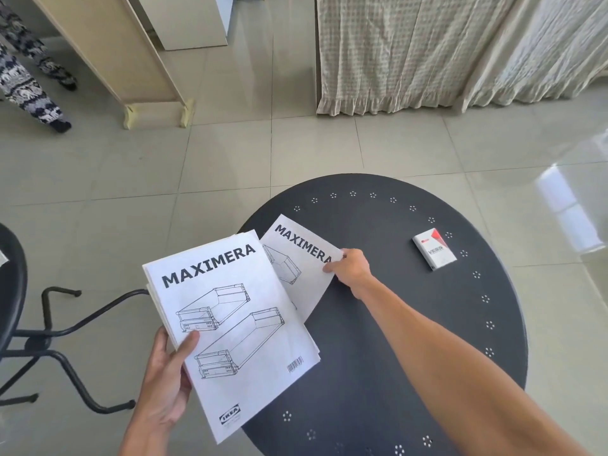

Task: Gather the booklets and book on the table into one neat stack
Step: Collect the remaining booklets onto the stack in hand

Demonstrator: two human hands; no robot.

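My left hand (166,383) holds a white MAXIMERA booklet (237,330), with more booklets under it, above the left edge of the round dark table (388,324). A second white MAXIMERA booklet (302,261) lies on the table, partly tucked under the held one. My right hand (350,268) pinches its right edge. A small white and red book marked VESS (434,248) lies flat on the table's right side, apart from both hands.
A black stool (13,291) with curved metal legs stands to the left. Tiled floor (164,179) surrounds the table. A curtain (427,51) hangs at the back right, and a beige board leans at the back left beside another person's patterned trouser legs (29,80).
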